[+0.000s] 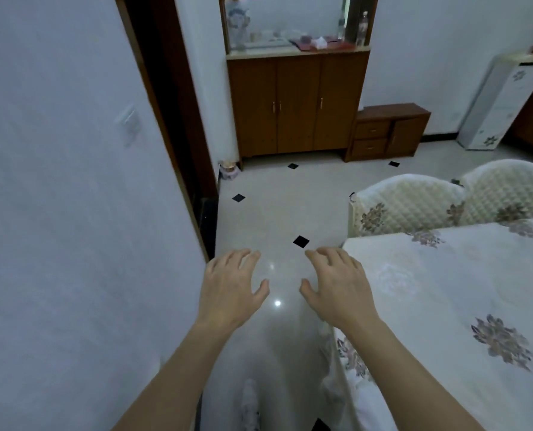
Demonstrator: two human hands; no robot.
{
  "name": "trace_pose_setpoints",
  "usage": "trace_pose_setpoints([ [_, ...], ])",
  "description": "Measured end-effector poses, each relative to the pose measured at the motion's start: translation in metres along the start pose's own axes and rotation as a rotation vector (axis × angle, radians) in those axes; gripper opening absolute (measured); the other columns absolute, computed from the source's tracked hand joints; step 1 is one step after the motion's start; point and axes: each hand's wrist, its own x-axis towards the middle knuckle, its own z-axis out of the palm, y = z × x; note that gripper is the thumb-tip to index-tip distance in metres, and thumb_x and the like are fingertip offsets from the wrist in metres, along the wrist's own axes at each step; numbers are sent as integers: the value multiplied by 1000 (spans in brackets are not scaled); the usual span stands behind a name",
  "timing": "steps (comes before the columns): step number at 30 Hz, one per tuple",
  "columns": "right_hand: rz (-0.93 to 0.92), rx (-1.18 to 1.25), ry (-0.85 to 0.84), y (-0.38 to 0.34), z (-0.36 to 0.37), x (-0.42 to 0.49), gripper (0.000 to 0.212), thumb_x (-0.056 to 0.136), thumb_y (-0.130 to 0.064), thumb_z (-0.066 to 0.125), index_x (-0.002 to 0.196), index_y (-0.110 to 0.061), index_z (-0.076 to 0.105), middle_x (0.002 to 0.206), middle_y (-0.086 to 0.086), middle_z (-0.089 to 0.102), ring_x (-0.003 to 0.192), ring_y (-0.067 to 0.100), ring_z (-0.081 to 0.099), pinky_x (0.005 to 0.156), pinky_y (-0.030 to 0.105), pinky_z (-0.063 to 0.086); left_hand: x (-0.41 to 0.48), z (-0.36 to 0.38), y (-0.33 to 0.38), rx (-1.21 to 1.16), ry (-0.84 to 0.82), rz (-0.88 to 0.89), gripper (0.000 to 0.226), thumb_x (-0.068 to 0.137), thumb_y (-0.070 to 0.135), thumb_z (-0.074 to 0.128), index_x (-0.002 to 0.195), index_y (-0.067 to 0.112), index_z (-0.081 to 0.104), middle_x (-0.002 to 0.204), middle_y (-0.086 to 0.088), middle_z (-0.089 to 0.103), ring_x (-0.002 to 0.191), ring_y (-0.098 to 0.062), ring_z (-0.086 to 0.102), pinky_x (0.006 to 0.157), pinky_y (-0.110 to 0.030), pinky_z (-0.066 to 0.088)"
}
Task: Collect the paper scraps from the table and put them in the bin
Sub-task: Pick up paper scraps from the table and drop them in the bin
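My left hand (231, 286) and my right hand (336, 286) are held out in front of me over the shiny tiled floor, palms down, fingers spread, holding nothing. The table (445, 290) with a white flowered cloth stands to the right; my right hand hovers by its near left corner. No paper scraps show on the part of the table in view. A small pale container (228, 170) sits on the floor by the far door frame; I cannot tell whether it is the bin.
A white wall (72, 213) and a dark door frame (178, 126) close in on the left. Two padded chairs (411, 203) stand behind the table. A brown cabinet (296, 101), a low drawer unit (386, 132) and a white standing appliance (501, 104) line the far wall.
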Motion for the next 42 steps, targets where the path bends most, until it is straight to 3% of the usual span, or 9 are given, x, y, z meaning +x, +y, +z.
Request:
trace_pose_setpoints([
  [10,30,-53,16,-1,64,147,47,76,-33,69,119,-13,65,112,8,67,108,29,61,86,43,51,138,58,-83,-43,20,22,53,82,50,53,124,19,64,119,-1,67,110,-23,60,89,-42,49],
  [17,82,-63,19,-5,102,257,49,81,-38,57,122,-13,63,117,9,65,113,30,58,92,46,48,255,86,-140,-51,-13,74,55,84,52,51,128,19,60,123,-2,65,113,-24,57,93,-42,47],
  [26,148,-84,-1,21,146,336,45,80,-34,69,120,-14,65,116,9,66,111,30,60,88,43,48,347,131,-163,-118,-39,111,54,83,50,53,127,19,60,124,-3,64,114,-25,57,91,-45,47],
  [34,189,-35,-27,79,197,434,51,83,-39,55,125,-13,62,122,10,63,117,30,55,95,45,45,461,187,-162,-90,-82,144,54,86,50,53,131,20,58,129,-2,63,119,-24,54,97,-44,44],
  [42,299,-18,-25,190,233,557,47,80,-34,65,123,-14,63,119,9,65,113,30,58,90,44,47,619,262,-123,-82,-170,210,59,85,54,45,134,21,56,132,-1,60,122,-23,53,97,-45,46],
])
